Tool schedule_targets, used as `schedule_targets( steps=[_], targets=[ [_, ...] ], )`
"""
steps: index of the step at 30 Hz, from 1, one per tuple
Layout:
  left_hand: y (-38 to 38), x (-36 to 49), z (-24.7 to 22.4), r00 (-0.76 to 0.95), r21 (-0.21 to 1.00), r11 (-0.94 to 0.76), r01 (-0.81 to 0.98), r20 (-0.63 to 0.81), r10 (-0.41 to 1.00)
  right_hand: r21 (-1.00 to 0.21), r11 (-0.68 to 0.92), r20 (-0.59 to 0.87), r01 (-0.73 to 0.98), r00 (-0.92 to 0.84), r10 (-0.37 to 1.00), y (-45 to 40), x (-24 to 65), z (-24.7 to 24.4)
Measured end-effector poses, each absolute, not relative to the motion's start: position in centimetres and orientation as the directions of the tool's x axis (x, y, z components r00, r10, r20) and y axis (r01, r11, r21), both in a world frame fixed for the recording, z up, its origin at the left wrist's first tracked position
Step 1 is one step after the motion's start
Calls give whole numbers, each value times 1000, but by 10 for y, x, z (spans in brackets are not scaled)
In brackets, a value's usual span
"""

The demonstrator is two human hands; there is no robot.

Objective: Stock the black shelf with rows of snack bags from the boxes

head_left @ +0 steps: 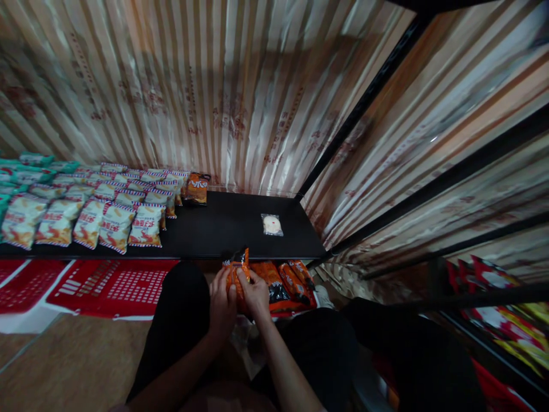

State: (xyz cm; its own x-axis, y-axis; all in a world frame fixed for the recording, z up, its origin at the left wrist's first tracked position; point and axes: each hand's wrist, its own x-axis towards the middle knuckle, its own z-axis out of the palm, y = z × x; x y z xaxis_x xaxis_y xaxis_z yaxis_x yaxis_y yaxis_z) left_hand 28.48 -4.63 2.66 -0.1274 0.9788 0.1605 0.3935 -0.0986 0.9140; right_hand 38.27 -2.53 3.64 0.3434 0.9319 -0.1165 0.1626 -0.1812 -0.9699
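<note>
Risks: rows of white snack bags (115,226), left on black shelf (231,223), could topple if bumped. Left hand (222,297) has fingers wrapped round orange packet (233,271) at shelf's near edge; right hand (256,293) grips its right side. Loose hold could drop it; hard squeeze could split film. Packet looks shiny, crinkled, black toward far end; print blurred.

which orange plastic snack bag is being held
The orange bag between the left hand and right hand; another stands on the black shelf, others lie beside the right hand.
</note>
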Motion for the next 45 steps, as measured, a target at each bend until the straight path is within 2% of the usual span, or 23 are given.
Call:
schedule_targets(
  steps=[9,14,21,28,37,45],
  targets=[
    [-39,281,23,-175,983,-27,179,59,983,-822,-188,-6,538,323,946,-24,373,66],
    [-37,274,35,-136,995,100,10,-97,986,-904,-101,49,416,334,941,-26,367,75],
    [-33,268,41,-82,927,295,-233,-321,944,-926,-83,50,369,338,940,-26,360,78],
    [-24,257,44,-1,894,238,-381,-257,966,-952,10,118,305,337,934,-16,342,68],
    [-8,248,49,27,837,290,-464,-314,949,-918,99,224,385,294,929,-2,335,56],
    [6,250,55,-19,779,305,-548,-376,926,-898,125,231,422,211,950,17,340,58]
  ],
)
